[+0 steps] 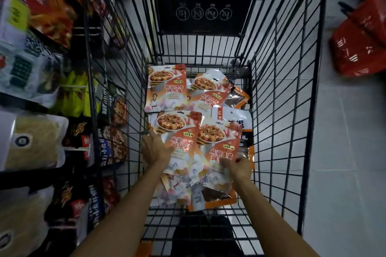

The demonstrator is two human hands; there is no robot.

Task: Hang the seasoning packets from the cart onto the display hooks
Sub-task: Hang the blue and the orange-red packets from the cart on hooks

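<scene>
Early going, I judge: several glossy orange-and-white plastic seasoning packets (167,89) lie in the black wire cart (277,89), none raised towards the hanging display (31,79) left of the left hand (155,149). The right hand (238,166) pinches the near-right packet (217,137) under it. The left hand touches the near-left packet (179,131); I cannot tell whether it grips

In the black wire cart (200,21), four orange-and-white seasoning packets (166,89) showing a plated dish lie face up and overlapping, at 11, 1, 8 and 4 o'clock of its floor. Brown-and-orange packets (237,99) poke out, partly hidden, at 2 and 6 o'clock.
</scene>
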